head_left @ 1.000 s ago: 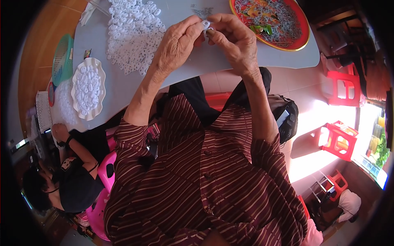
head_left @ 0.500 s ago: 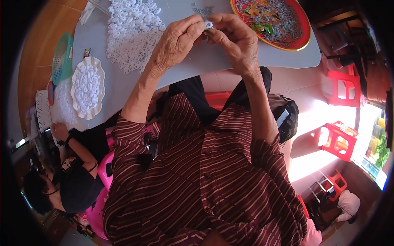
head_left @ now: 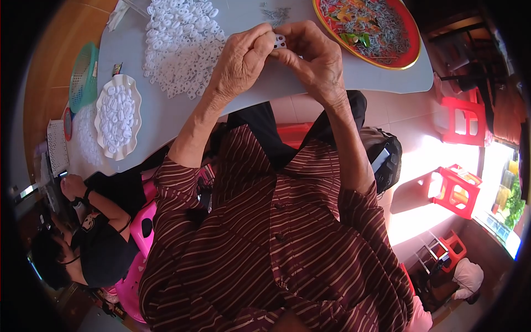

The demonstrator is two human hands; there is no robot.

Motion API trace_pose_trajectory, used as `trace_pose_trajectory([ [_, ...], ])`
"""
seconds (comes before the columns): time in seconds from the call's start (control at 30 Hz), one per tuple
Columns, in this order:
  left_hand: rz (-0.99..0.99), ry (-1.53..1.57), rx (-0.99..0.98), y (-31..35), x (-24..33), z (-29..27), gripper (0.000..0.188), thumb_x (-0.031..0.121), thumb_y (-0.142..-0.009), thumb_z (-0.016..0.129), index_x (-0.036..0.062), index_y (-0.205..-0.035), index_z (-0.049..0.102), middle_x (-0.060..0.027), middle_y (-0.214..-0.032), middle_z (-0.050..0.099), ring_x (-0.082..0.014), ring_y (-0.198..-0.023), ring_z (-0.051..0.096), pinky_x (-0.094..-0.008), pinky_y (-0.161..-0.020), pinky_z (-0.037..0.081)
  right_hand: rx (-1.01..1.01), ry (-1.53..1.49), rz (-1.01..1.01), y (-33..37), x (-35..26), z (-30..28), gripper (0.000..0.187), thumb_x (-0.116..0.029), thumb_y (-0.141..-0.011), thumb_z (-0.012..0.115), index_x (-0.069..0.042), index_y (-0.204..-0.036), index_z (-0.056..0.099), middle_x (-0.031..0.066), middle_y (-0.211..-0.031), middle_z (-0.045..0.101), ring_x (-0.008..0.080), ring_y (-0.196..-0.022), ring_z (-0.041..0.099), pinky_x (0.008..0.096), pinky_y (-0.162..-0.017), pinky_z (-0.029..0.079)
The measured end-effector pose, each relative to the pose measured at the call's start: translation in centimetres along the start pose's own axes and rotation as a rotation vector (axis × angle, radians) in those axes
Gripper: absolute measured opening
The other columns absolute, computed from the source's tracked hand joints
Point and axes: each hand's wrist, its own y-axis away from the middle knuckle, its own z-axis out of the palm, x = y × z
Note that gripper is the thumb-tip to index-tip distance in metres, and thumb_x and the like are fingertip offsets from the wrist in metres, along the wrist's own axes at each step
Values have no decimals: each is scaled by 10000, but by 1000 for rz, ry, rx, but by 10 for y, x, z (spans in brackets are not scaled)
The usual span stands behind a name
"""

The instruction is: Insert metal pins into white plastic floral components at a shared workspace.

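Between my two hands, above the table's near part, is a small white plastic piece with holes (head_left: 280, 41). My left hand (head_left: 243, 58) pinches it from the left, fingers curled. My right hand (head_left: 316, 61) has thumb and fingertips closed on its right side. The fingers partly cover the piece. To the left of my hands lies a big heap of white plastic pieces (head_left: 180, 33), thicker ones at the back and flat ones with holes nearer me. Some small grey metal pins (head_left: 275, 14) lie just behind my hands.
A red round tray (head_left: 414, 34) with a gold rim holds many grey pins at the right. Left on the table (head_left: 232, 105) stand a scalloped white dish (head_left: 134, 145) of white pieces and a green basket (head_left: 83, 77). A person in black (head_left: 108, 254) sits at the left. Red stools (head_left: 456, 191) stand right.
The white piece has turned between my fingers and now shows more holes. My right hand has shifted slightly left and its fingers have come closer around the piece.
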Motion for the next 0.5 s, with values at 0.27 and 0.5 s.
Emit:
trace_pose_trajectory([
  [0.27, 29, 34, -21, 3, -2, -1, 221, 187, -918, 430, -14, -861, 502, -124, -622, 438, -183, -557, 385, -307, -553, 403, -5, 245, -51, 3, -16, 0, 231, -27, -733, 713, 3, -898, 553, 98, -701, 620, 188, -637, 633, 285, -595, 499],
  [0.5, -18, 14, -115, 6, -6, 2, 260, 204, -910, 418, -40, -926, 509, -145, -708, 513, -228, -635, 482, -313, -624, 429, -22, 207, -42, 7, -14, -1, 207, -14, -723, 715, 9, -856, 559, 108, -719, 635, 203, -658, 655, 287, -597, 510],
])
